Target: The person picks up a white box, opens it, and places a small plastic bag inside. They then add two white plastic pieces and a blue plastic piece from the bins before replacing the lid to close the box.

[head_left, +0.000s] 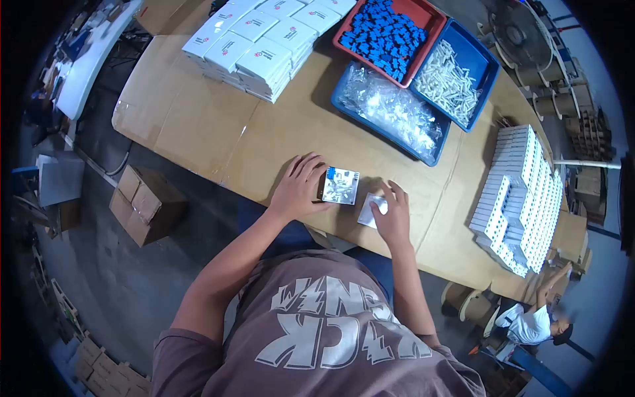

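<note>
On the cardboard-covered table lies a small open box with a blue piece and clear plastic bags inside. My left hand rests at its left side, fingers spread, thumb near the box's lower edge. A white square lid or card lies to the right of the box. Over its right part is my right hand, fingers curved and apart, thumb at the white square. Whether the thumb grips it, I cannot make out.
White boxes are stacked at the back left. Behind my hands are a red tray of blue parts, a blue tray of white plugs and a blue tray of plastic bags. Stacked white boxes stand right; a person sits beyond.
</note>
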Demonstrator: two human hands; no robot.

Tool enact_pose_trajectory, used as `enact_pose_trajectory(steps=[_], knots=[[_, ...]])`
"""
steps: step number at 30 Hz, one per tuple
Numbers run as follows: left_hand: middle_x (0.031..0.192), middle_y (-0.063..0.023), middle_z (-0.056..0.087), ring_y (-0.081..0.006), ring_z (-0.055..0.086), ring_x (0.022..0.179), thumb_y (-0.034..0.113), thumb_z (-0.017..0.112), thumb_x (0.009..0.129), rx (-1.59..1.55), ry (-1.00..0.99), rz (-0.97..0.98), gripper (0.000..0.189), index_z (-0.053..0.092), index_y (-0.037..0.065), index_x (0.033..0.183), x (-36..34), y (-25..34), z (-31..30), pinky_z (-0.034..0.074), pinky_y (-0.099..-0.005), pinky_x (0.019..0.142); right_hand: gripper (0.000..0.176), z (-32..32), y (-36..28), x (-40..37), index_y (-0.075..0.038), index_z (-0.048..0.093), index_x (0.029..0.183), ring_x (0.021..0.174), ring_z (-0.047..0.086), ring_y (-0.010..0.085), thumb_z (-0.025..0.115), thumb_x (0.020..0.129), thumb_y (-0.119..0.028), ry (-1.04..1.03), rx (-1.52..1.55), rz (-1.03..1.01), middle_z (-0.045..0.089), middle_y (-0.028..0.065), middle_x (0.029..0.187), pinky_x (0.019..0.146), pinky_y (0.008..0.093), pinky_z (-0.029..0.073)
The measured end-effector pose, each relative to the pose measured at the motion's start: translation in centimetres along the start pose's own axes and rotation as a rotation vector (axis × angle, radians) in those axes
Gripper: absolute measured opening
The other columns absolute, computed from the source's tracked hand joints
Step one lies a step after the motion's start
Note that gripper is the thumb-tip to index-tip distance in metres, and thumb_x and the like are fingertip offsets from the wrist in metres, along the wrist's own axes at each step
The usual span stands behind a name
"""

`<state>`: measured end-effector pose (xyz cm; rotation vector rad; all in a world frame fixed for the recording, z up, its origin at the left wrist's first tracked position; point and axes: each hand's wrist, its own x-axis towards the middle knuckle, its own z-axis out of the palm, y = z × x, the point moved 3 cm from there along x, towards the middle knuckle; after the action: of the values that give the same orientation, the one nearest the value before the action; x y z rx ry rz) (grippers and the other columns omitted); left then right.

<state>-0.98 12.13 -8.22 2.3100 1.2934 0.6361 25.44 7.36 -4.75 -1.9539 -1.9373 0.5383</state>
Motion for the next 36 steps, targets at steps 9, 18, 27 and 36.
enact_pose_trajectory(steps=[9,18,27,36], knots=[[0.148,-0.0108,0.050,-0.0313,0.040,0.148,0.052,0.085,0.075,-0.003,0.012,0.006,0.087,0.052,0.008,0.143,-0.1,0.2,0.0,0.027,-0.0531,0.127,0.060,-1.1,2.9,-2.3,-0.004,0.063,0.123,0.133,0.052,0.0373,0.092,0.072,-0.017,-0.082,-0.092,0.161,0.053,0.0198,0.145,0.105,0.0483,0.048],[0.137,-0.0127,0.062,-0.0198,0.059,0.129,0.016,0.088,0.082,-1.202,0.031,-0.379,0.076,0.050,0.002,0.146,-0.3,1.2,-0.3,0.046,-0.0363,0.112,0.041,-2.8,1.9,-2.9,-0.003,0.051,0.117,0.088,0.068,0.0193,0.080,0.088,-0.002,-0.105,0.739,0.324,0.069,0.0125,0.099,0.078,0.0305,0.054],[0.142,-0.0220,0.061,-0.0385,0.067,0.120,0.061,0.047,0.102,-2.243,-0.126,-0.469,0.081,0.045,-0.001,0.154,2.1,7.8,-3.7,0.049,-0.0560,0.110,0.029,-7.5,0.3,-2.0,-0.009,0.059,0.116,0.103,0.072,0.0210,0.074,0.091,-0.006,0.158,1.851,0.464,0.071,0.0085,0.115,0.088,0.0381,0.060],[0.140,-0.0220,0.062,-0.0356,0.069,0.108,0.062,0.045,0.103,-2.388,-0.095,-0.647,0.074,0.050,0.007,0.152,3.3,10.0,-4.1,0.055,-0.0505,0.099,0.042,-6.8,-1.8,-1.8,-0.006,0.056,0.135,0.109,0.070,0.0195,0.068,0.095,-0.009,0.143,1.759,0.620,0.067,0.0077,0.124,0.091,0.0350,0.061]])
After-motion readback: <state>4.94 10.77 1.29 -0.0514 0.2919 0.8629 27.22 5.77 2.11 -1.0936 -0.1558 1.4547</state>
